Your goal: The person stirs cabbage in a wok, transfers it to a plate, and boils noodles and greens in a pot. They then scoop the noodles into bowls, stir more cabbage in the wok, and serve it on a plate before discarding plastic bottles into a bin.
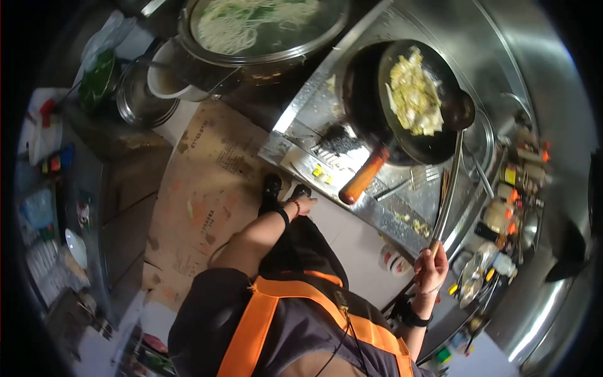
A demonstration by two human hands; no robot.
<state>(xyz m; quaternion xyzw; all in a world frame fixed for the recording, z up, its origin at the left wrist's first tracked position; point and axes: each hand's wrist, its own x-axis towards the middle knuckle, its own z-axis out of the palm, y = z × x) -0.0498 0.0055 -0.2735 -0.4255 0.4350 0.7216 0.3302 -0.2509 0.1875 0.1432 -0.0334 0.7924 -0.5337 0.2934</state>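
My right hand (432,267) is closed round the end of a long-handled ladle (450,195). The bowl of that ladle rests at the right rim of a dark wok (424,147). Chopped pale-green and white cabbage (413,94) lies in the wok, which sits tilted on the stove. Its wooden handle (364,177) points toward me, with no hand on it. My left hand (304,204), wearing a red bracelet, hangs low near the counter edge, apart from the wok handle. Its fingers look loosely extended and seem to hold nothing.
A large pot of noodles and greens (264,28) stands at the upper left, beside a white tub (169,72). Seasoning bottles (499,217) line the right side. A fork-like utensil (424,177) lies on the metal counter (402,220). Flattened cardboard (207,176) covers the floor.
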